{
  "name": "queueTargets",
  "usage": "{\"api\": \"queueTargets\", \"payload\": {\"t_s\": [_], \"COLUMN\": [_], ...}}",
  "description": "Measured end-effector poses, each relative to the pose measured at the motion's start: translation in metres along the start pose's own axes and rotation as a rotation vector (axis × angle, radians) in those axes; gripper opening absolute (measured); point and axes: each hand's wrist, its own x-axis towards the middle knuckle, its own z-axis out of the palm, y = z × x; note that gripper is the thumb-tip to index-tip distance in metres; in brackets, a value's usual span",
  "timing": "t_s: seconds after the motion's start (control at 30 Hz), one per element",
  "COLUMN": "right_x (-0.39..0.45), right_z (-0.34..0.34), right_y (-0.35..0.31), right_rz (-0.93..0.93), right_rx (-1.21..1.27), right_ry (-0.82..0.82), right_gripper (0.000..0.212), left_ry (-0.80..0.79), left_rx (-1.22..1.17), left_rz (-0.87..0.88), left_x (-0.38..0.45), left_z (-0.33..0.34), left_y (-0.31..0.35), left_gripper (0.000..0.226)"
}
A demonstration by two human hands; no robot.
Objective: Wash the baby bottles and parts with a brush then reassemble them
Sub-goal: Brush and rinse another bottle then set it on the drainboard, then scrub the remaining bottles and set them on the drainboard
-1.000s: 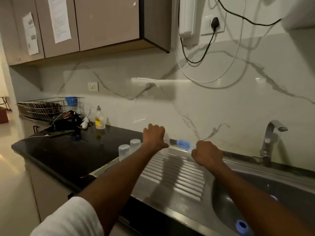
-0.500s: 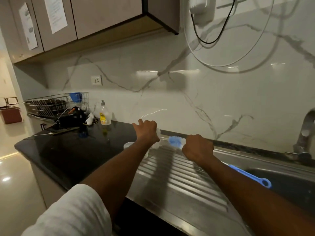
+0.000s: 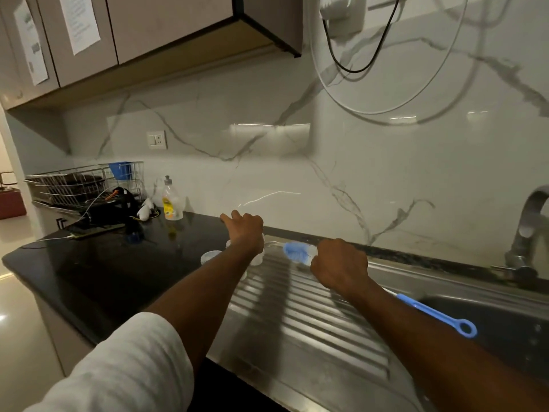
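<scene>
My right hand (image 3: 340, 266) grips a blue bottle brush; its bristle head (image 3: 297, 252) sticks out to the left of the fist and its handle (image 3: 436, 315) with a ring end trails back over my forearm. My left hand (image 3: 245, 231) rests on a clear baby bottle (image 3: 257, 258) standing at the far left corner of the ribbed steel drainboard (image 3: 297, 322); most of the bottle is hidden behind the hand. A small clear cap (image 3: 211, 257) sits on the black counter just left of my left wrist.
A dish soap bottle (image 3: 171, 200) stands by the wall, next to a wire dish rack (image 3: 80, 185) and dark items with cables. The sink basin (image 3: 490, 328) lies to the right, the tap (image 3: 528, 230) at the far right. Cupboards hang overhead.
The view has tilted down and left, so the tap has slid to the right edge. My left hand has lowered onto the bottle at the drainboard corner; my right hand keeps the brush.
</scene>
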Motion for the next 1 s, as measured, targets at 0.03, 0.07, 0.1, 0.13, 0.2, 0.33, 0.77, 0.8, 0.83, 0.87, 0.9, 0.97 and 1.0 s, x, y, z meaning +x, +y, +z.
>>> {"api": "queueTargets", "payload": {"t_s": [0.03, 0.07, 0.1, 0.13, 0.2, 0.33, 0.77, 0.8, 0.83, 0.87, 0.9, 0.97, 1.0], "right_x": [-0.001, -0.001, -0.002, -0.002, -0.003, -0.007, -0.011, -0.011, -0.01, -0.009, -0.009, -0.008, -0.009], "right_z": [-0.001, -0.001, -0.001, 0.0, 0.0, -0.004, -0.001, 0.0, 0.001, 0.001, 0.001, 0.0, -0.001], "right_y": [0.001, 0.003, 0.004, 0.005, 0.008, 0.011, 0.009, 0.008, 0.008, 0.008, 0.009, 0.009, 0.01], "right_rz": [-0.004, -0.003, -0.003, -0.006, -0.009, -0.012, -0.02, -0.021, -0.015, -0.007, -0.001, 0.002, 0.001], "right_rx": [-0.005, -0.006, -0.001, 0.007, 0.018, 0.042, -0.018, -0.021, -0.02, -0.016, -0.013, -0.023, -0.027], "right_ry": [0.003, 0.002, 0.001, 0.004, 0.001, -0.028, -0.019, -0.012, -0.01, -0.011, -0.015, -0.017, -0.012], "right_gripper": [0.026, 0.027, 0.028, 0.03, 0.036, 0.046, 0.04, 0.037, 0.034, 0.032, 0.031, 0.028, 0.027], "left_ry": [-0.019, -0.037, -0.049, -0.056, -0.068, -0.083, -0.108, -0.11, -0.114, -0.116, -0.114, -0.097, -0.08], "left_rx": [0.006, 0.01, 0.016, 0.024, 0.044, 0.062, 0.04, 0.033, 0.028, 0.02, 0.009, -0.015, -0.03], "left_rz": [0.003, 0.005, 0.007, 0.01, 0.017, 0.037, 0.054, 0.054, 0.054, 0.055, 0.058, 0.064, 0.068], "left_x": [0.0, -0.001, -0.001, -0.001, 0.0, 0.001, -0.001, -0.001, 0.0, 0.0, 0.001, 0.0, -0.001], "left_z": [0.001, 0.002, 0.003, 0.002, 0.002, 0.0, -0.004, -0.004, -0.005, -0.005, -0.006, -0.008, -0.01], "left_y": [0.001, 0.003, 0.003, 0.003, 0.003, 0.001, -0.004, -0.006, -0.008, -0.01, -0.011, -0.014, -0.015], "left_gripper": [0.062, 0.065, 0.067, 0.067, 0.069, 0.073, 0.077, 0.078, 0.079, 0.08, 0.081, 0.079, 0.077]}}
